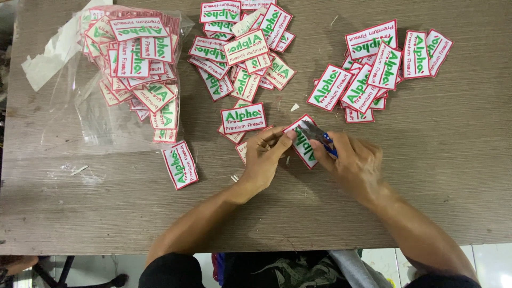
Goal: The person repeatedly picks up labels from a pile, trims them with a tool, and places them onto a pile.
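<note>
worn grey-brown wooden table — pale tiled floor below its edge

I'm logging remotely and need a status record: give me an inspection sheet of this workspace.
Surface: brown wooden table, worn, pale smudges at left.
Job's things: white patch with red border held flat; small snips with blue handle at its edge.
Clutter: clear plastic bag holding patches; two loose piles, middle pile and right pile; single patch; thread scraps.
Grippers: left hand pins the patch; right hand grips the snips.
Cables: nothing seen.
Surroundings: light tiled floor below the table edge.
</note>
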